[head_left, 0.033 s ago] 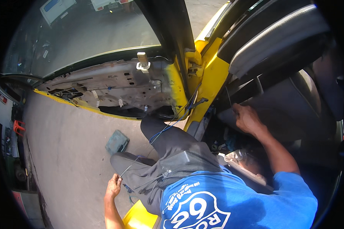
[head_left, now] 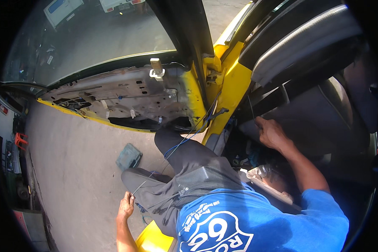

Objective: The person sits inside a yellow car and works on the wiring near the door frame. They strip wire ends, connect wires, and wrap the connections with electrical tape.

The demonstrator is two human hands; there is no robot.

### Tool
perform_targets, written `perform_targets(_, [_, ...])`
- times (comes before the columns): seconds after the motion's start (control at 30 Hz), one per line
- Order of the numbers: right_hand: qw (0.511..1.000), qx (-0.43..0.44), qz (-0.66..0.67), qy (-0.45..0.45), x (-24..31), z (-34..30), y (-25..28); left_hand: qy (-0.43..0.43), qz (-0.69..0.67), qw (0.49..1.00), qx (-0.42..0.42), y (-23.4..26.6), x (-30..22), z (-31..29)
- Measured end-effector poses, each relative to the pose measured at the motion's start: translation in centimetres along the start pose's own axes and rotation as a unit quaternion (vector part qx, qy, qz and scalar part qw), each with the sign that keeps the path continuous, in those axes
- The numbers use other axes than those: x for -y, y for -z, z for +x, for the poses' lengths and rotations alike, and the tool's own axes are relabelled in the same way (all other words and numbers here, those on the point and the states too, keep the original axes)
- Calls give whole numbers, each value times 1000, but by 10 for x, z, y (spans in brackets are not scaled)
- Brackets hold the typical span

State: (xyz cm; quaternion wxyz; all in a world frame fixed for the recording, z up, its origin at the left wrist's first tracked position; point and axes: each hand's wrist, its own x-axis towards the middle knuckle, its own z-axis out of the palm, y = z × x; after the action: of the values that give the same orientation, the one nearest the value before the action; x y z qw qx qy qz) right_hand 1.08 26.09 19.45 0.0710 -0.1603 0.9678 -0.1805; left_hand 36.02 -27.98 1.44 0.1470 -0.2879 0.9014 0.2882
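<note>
My left hand (head_left: pixel 126 205) is closed on the lower end of a long, thin wire (head_left: pixel 149 178) beside my bent knee. This wire runs up across my lap, past a blue cable (head_left: pixel 171 151), to the yellow door pillar (head_left: pixel 229 90). My right hand (head_left: pixel 273 133) is raised under the dashboard (head_left: pixel 302 46), its fingers pinched on a thin dark wire-like piece (head_left: pixel 251 108) that reaches upward. Whether both pieces are one wire I cannot tell. A black connector (head_left: pixel 221 111) hangs at the pillar with the cables.
The yellow car door (head_left: pixel 134 94) stands open with its inner metal bare. On the ground lies a dark green case (head_left: pixel 129 156); a yellow object (head_left: pixel 155 238) is by my left forearm. A red plastic stool (head_left: pixel 21 141) stands far left, near parked vehicles.
</note>
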Motion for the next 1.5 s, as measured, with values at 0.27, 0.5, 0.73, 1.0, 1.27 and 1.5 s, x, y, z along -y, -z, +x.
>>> perform_targets(0.27, [955, 270, -115, -46, -90, -31, -87, -162, -180, 939, -242, 101, -107, 4])
perform_targets(0.5, [900, 357, -230, -93, -285, -58, -134, -167, 85, 981, -53, 79, -103, 48])
perform_targets(0.73, [918, 263, -273, -118, -406, -46, -150, 131, 122, 983, -24, 67, 10, 5])
perform_targets(1.0, [877, 327, -343, 74, -415, -46, -155, 77, 103, 909, -397, 198, -23, 21])
perform_targets(1.27, [923, 342, 18, -173, -258, -83, -64, -110, 198, 727, -648, 333, -27, -5])
perform_targets(1.5, [910, 412, 39, -21, -124, -53, -12, 107, 14, 946, -305, 327, 36, -45])
